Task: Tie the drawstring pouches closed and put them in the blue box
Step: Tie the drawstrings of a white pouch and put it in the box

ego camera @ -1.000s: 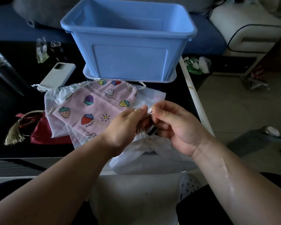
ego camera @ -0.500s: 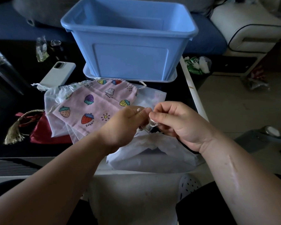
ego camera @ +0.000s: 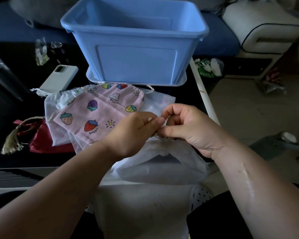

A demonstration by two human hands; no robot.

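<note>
Now our left hand (ego camera: 136,133) and right hand (ego camera: 192,128) meet knuckle to knuckle above the near right part of the desk (ego camera: 16,104), both forearms reaching in from below. Each hand curls its fingers and pinches the thin drawstring (ego camera: 156,135) at the gathered neck of the white pouch (ego camera: 162,166). We cannot tell how far the knot is formed, since the fingers hide it. The white pouch lies under our hands, and its lower part hangs past the desk's near edge. The desk's pale right edge (ego camera: 204,100) runs just beside our right hand, with floor beyond it. Behind our hands the blue box (ego camera: 136,62) stands open-topped. Between it and us lies the pink strawberry pouch (ego camera: 100,111) on other white pouches, with a red pouch (ego camera: 41,144) and a phone (ego camera: 59,79) further left.
</note>
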